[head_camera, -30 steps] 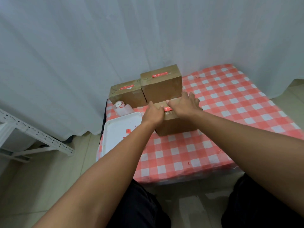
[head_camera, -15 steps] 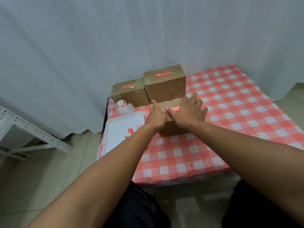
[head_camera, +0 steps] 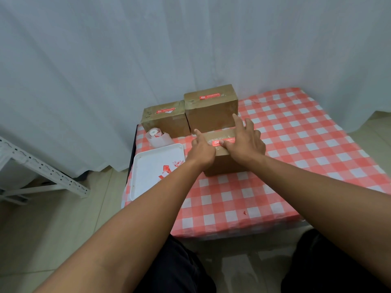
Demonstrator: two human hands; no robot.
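Note:
A brown cardboard box (head_camera: pixel 222 166) stands on the red-and-white checked table (head_camera: pixel 275 166), with a red label (head_camera: pixel 224 142) across its top. My left hand (head_camera: pixel 201 151) lies on the box's left top edge, its index finger stretched out along the top. My right hand (head_camera: pixel 245 142) lies flat on the box top with fingers spread, its thumb pressing on the red label. Behind stand two more taped brown boxes, a lower one (head_camera: pixel 167 121) at the left and a taller one (head_camera: pixel 211 111) beside it, each with a red label.
A white tray (head_camera: pixel 148 172) with red label scraps lies at the table's left edge. A roll of labels (head_camera: pixel 157 137) sits behind the tray. White curtains hang behind the table. A white metal frame (head_camera: pixel 42 172) stands on the tiled floor at the left.
Both hands stay on the front box. My right thumb has slid left along the red label, and my left index finger now points out over the box top.

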